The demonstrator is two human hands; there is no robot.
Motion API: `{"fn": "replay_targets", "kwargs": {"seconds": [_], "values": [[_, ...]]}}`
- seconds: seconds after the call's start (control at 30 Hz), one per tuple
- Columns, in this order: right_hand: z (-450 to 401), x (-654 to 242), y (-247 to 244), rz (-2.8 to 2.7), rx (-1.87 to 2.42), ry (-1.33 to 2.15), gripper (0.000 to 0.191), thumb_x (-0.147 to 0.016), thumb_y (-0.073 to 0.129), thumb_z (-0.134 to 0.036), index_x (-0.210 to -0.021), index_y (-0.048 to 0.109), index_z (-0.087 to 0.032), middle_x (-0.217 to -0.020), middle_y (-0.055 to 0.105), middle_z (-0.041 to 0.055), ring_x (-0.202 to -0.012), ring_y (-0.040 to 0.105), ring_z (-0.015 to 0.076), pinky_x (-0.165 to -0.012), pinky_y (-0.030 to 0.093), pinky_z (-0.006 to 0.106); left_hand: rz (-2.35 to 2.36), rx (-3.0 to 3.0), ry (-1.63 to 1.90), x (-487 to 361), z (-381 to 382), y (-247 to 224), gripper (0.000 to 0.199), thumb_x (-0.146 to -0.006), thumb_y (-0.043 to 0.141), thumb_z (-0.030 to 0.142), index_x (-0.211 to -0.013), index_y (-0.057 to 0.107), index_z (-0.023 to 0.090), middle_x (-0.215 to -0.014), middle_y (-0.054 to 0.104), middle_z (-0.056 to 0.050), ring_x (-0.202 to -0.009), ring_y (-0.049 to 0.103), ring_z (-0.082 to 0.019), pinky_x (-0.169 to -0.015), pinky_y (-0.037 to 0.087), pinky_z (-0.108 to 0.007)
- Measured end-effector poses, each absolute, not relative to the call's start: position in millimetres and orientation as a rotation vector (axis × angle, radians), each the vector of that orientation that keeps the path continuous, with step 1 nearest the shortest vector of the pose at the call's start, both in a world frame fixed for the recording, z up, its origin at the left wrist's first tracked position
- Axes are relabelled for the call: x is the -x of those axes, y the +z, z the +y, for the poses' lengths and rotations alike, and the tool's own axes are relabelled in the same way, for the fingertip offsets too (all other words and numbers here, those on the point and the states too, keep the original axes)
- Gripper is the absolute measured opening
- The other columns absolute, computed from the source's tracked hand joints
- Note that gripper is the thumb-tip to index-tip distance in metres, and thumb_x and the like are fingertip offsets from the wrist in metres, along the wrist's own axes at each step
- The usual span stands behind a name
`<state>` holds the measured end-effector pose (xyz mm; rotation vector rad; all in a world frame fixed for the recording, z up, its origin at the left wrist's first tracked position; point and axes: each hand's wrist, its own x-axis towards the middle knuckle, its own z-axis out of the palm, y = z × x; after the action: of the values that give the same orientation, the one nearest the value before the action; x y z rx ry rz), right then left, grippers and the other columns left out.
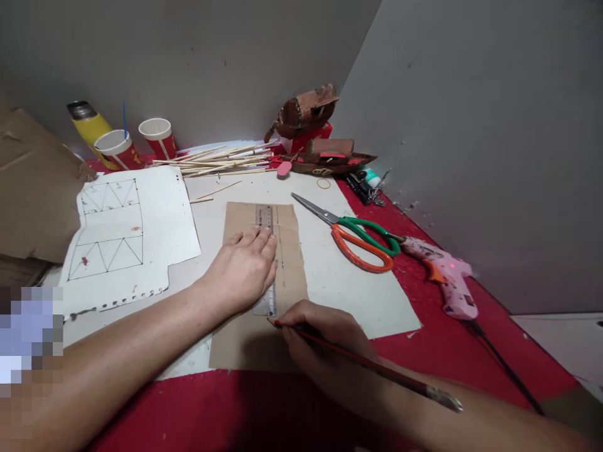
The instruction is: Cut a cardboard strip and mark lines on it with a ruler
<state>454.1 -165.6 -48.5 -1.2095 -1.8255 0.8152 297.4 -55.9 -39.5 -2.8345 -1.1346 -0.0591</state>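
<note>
A strip of brown cardboard [235, 342] lies in front of me on white paper, with a pencil line drawn near its right side. Along its length lies a clear ruler [264, 307], partly hidden under my left hand [245, 263]. That hand lies flat, fingers stretched out, pressing on the ruler. My right hand [325, 345] is closed around a dark red pencil [377, 363]. The pencil's tip is at the ruler's near end, close to the cardboard; whether it touches is too small to tell.
Scissors [336, 220] and a pink glue gun [455, 279] lie to the right. On the left is a sheet with truss drawings [160, 220] beside cardboard [38, 188]. Wooden sticks [221, 160], paper cups [157, 132], a yellow bottle [89, 129] and model boats [330, 157] line the back.
</note>
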Motion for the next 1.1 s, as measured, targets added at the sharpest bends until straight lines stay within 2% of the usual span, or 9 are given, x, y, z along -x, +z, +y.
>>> {"fn": "replay_targets", "kwargs": {"seconds": [0.33,0.57,0.9,1.1], "values": [[-166,-457,-58,-1.9,1.214,0.792,0.016,-0.087,0.053,-0.007,-0.089,0.062,-0.02,-0.067,0.061,-0.0044,-0.056,0.053,0.008,-0.055,0.04,0.019,-1.145,2.843,-0.044,-299,-56,-38,0.05,-0.104,0.036,0.028,-0.145,0.049,0.003,-0.152,0.049,-0.018,-0.14,0.046,-0.033,-0.112,0.041,-0.045],[-164,-454,-53,-2.002,1.197,0.718,0.016,-0.088,0.05,-0.008,-0.084,0.059,-0.02,-0.066,0.061,-0.0029,-0.057,0.053,0.0093,-0.056,0.04,0.02,-1.153,2.855,-0.037,-299,-56,-37,0.05,-0.103,0.037,0.028,-0.146,0.049,0.003,-0.152,0.048,-0.018,-0.14,0.045,-0.034,-0.112,0.04,-0.046],[-164,-452,-51,-2.037,1.258,0.46,0.017,-0.081,0.045,-0.007,-0.074,0.051,-0.021,-0.06,0.061,-0.0028,-0.05,0.055,0.0098,-0.051,0.04,0.021,-1.162,2.866,-0.038,-299,-55,-38,0.051,-0.102,0.04,0.029,-0.145,0.049,0.004,-0.151,0.05,-0.018,-0.14,0.046,-0.032,-0.112,0.04,-0.045],[-165,-453,-47,-2.037,1.275,0.453,0.016,-0.081,0.045,-0.007,-0.074,0.051,-0.021,-0.059,0.06,-0.0034,-0.049,0.054,0.009,-0.05,0.039,0.021,-1.162,2.869,-0.045,-298,-55,-38,0.05,-0.103,0.039,0.029,-0.144,0.05,0.004,-0.151,0.05,-0.019,-0.14,0.046,-0.032,-0.112,0.04,-0.045]]}}
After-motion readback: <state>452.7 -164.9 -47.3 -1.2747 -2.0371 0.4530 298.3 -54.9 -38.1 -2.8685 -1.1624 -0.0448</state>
